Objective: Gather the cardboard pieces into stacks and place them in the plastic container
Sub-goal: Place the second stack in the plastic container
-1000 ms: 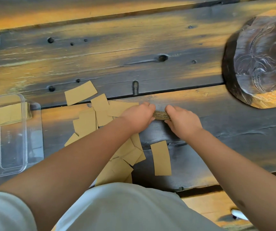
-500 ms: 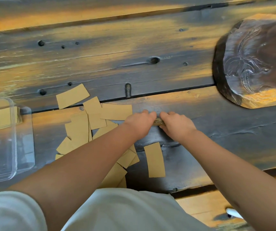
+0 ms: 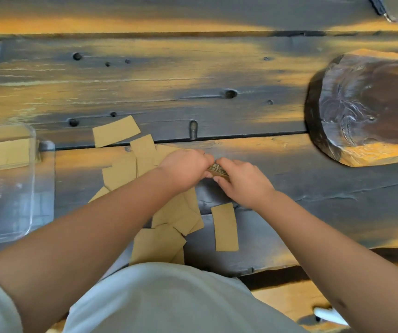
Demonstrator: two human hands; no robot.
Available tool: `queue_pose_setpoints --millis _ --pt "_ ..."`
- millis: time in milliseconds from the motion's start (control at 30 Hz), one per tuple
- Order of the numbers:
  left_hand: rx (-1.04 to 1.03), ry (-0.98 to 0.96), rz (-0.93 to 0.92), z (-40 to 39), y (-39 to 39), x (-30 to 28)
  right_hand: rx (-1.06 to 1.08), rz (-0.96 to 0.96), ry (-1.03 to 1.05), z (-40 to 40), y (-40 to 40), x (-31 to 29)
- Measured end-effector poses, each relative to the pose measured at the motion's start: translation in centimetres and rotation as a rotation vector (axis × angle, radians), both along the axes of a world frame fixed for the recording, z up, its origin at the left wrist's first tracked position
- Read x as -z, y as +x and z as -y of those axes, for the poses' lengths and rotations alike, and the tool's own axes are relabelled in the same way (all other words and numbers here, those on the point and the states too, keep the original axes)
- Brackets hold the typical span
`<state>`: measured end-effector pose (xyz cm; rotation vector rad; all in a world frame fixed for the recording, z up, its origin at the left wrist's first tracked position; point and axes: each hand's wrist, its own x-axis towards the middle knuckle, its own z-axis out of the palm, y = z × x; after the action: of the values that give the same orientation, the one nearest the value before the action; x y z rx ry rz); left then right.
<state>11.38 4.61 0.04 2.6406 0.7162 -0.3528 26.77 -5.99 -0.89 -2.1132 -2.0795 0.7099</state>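
My left hand (image 3: 185,168) and my right hand (image 3: 242,180) meet at the middle of the table, both closed on a small stack of cardboard pieces (image 3: 217,169) held on edge between them; only its corrugated side shows. Several loose tan cardboard pieces (image 3: 122,173) lie scattered under and left of my left arm, with one apart piece (image 3: 224,227) below my right hand. A clear plastic container (image 3: 8,203) stands at the left edge, with a stack of cardboard (image 3: 5,153) in its far end.
A dark carved wooden slab (image 3: 366,106) lies on the table at the right. The dark plank table (image 3: 193,80) has a gap running left to right and a near edge just in front of my white shirt. A dark object (image 3: 397,8) sits top right.
The hands have drawn closer together on the stack, hiding more of it. The view has shifted, so the container and loose pieces appear a little further right.
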Motion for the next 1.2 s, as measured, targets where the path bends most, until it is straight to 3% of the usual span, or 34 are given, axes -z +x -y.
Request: queue_pose_setpoints --millis 167,300,433,567,600,700,867,933,1000,1067,1200 --pt "-0.165 0.019 0.014 -2.7 -10.6 -4.5 0.028 -0.264 0.079 -3.3 -7.3 -3.1" --pt "-0.356 -0.105 -0.008 -3.4 -19.9 -7.1 -0.002 -0.457 -0.012 -6.0 -14.8 -4.6" --pt "-0.544 -0.395 0.072 -2.2 -27.6 -7.8 -0.147 -0.414 -0.053 -7.6 -22.0 -5.9" --pt "-0.659 -0.486 0.15 -1.6 -34.1 -7.2 -0.228 -0.302 0.026 -8.1 -28.3 -6.5" --pt "-0.666 -0.506 0.153 -1.8 -35.4 -7.1 -0.196 -0.349 -0.01 -8.2 -29.4 -6.4" --pt "-0.677 -0.594 0.153 -3.0 -39.0 -6.8 0.028 -0.772 -0.273 -9.1 -32.2 -6.2" --pt "-0.709 -0.727 0.171 -5.1 -43.1 -6.1 0.15 -0.795 -0.351 -9.8 -37.1 -4.8" --pt "-0.691 -0.597 0.085 -5.6 -44.0 -5.6 0.226 -0.766 -0.333 -10.0 -38.8 -4.3" --pt "-0.673 -0.289 0.007 -6.0 -44.8 -4.7 0.351 -0.756 -0.306 -10.7 -40.3 -3.9" --pt "-0.688 -0.038 0.061 -6.4 -45.5 -4.0 0.506 -0.777 -0.274 -11.5 -41.6 -3.7" --pt "-0.602 0.169 0.128 -6.9 -46.2 -2.5 0.766 -0.761 -0.308 -13.6 -43.8 -2.9"
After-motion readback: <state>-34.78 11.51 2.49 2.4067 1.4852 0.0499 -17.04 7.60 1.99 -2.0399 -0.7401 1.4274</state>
